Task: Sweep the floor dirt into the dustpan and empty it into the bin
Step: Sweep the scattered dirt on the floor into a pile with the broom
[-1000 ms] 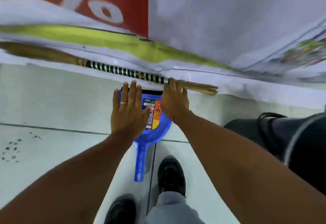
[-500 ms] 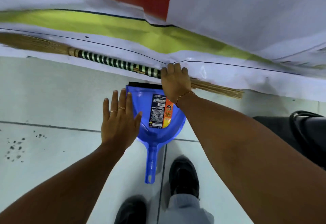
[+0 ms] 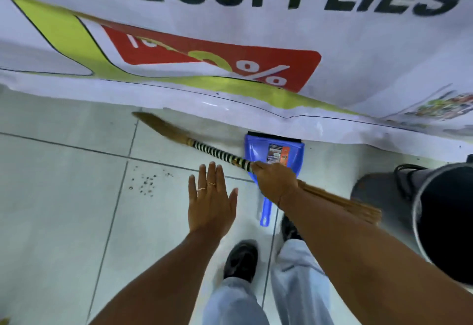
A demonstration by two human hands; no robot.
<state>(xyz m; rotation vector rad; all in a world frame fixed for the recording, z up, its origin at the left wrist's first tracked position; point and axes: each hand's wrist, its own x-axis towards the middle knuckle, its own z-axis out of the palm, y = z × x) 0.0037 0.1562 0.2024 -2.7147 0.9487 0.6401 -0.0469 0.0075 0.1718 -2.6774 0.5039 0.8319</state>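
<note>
My right hand [image 3: 275, 182] is shut on a straw hand broom [image 3: 217, 151] with a black-and-white striped binding; its brush tip points left and hangs over the tiles. A blue dustpan [image 3: 258, 153] lies on the floor behind that hand, its mouth against the banner and its handle toward my feet. Dark specks of dirt [image 3: 144, 183] are scattered on the pale tile left of my hands. My left hand [image 3: 211, 203] hovers flat and open over the floor, holding nothing. A black bin [image 3: 448, 222] stands at the right edge.
A large printed banner [image 3: 256, 42] hangs down to the floor along the far side. My two black shoes [image 3: 242, 260] stand on pale tiles near the dustpan handle. A dark round base or lid [image 3: 378, 196] lies beside the bin.
My right hand closed on the broom and lifted it away from the banner's foot, swinging it toward me. My left hand drew back from the dustpan. The view pulled back and up.
</note>
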